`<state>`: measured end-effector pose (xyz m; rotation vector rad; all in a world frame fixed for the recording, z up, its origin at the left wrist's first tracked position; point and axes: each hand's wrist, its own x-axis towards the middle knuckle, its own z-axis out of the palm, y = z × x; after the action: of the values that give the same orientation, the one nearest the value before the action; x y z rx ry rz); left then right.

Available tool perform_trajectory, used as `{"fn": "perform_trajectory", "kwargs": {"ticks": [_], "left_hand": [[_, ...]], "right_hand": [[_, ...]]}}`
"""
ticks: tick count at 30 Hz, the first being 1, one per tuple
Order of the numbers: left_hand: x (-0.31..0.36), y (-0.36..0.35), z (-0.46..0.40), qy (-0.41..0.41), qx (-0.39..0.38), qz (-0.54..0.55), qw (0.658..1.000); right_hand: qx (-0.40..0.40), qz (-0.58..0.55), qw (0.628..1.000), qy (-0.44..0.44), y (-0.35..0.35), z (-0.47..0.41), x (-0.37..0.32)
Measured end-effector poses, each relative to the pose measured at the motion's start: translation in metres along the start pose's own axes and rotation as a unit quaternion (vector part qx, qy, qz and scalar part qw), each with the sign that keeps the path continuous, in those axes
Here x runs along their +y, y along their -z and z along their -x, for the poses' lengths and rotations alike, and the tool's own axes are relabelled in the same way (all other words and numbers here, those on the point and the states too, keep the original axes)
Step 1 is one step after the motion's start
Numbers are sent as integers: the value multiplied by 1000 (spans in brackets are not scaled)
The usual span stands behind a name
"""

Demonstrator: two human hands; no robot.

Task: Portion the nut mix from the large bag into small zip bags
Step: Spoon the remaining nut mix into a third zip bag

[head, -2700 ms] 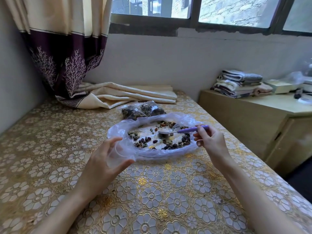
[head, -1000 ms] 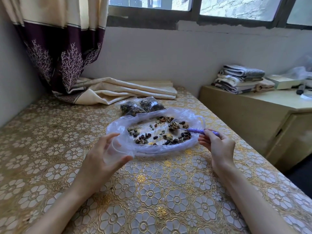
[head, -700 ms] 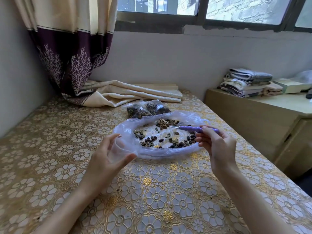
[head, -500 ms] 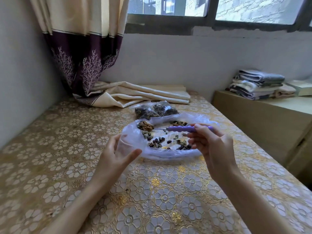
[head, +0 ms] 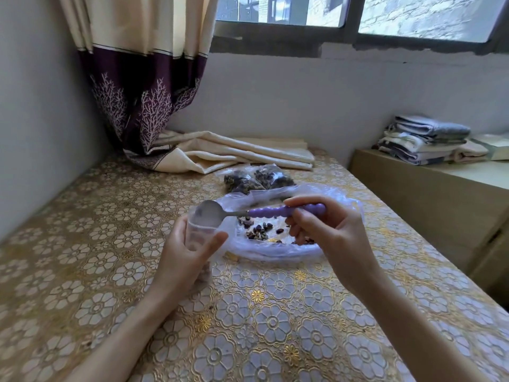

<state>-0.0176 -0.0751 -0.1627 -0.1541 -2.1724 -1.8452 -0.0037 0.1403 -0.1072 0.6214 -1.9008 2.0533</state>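
Head view: left hand curls round the open small zip bag; right hand pinches the spoon, tipped at its mouth. Next, probably another scoop from the large bag mid-table.

Large clear bag spread open, nut mix inside, small zip bag upright

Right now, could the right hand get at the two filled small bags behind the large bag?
Probably not yet: the right hand grips the spoon. The filled small bags lie uncovered beyond the large bag.
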Motion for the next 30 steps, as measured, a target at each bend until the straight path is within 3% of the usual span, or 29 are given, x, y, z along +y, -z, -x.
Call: {"fn": "perform_trajectory", "kwargs": {"ticks": [6, 12, 23, 30], "left_hand": [[5, 1, 3, -40, 28, -6, 999], [6, 0, 4, -50, 24, -16, 998], [1, -2, 2, -63, 21, -41, 997], [1, -4, 2, -71, 20, -54, 996]], "right_hand": [[139, -86, 985, -58, 33, -21, 10], [236, 96, 966, -50, 78, -59, 29], [186, 284, 939, -50, 121, -100, 40], [169, 311, 932, -79, 136, -115, 43]]}}
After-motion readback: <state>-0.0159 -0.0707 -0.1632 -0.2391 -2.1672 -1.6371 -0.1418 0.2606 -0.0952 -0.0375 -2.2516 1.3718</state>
